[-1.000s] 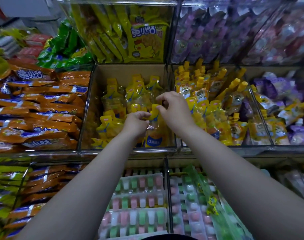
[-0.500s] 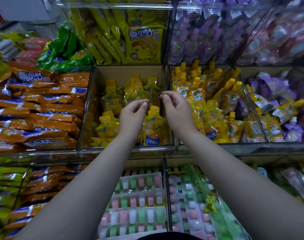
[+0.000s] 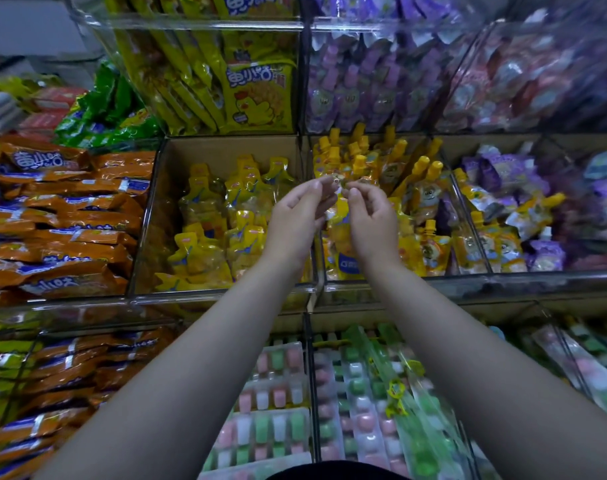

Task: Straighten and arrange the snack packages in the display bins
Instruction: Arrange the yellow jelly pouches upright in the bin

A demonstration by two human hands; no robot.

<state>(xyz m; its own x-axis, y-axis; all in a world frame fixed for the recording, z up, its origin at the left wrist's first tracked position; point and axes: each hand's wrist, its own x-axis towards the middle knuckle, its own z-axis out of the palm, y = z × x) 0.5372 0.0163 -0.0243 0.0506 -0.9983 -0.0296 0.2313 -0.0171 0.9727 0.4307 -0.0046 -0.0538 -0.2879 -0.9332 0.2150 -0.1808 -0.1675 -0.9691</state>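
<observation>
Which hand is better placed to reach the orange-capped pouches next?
Probably the right hand: it is over the orange-capped pouches, while the left hand is over the cardboard-lined bin beside them. Both pinch the yellow pouch.

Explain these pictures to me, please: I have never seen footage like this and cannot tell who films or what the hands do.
No machine: a person wears a camera on the head, so every picture looks down along both forearms at shop bins. The left hand and right hand meet at the fingertips and pinch the top of a yellow pouch, which hangs between them. The bin behind the left hand holds yellow pouches; the next bin holds pouches with orange caps. Orange packets are stacked at the left, and pink and green sweets lie below.
</observation>
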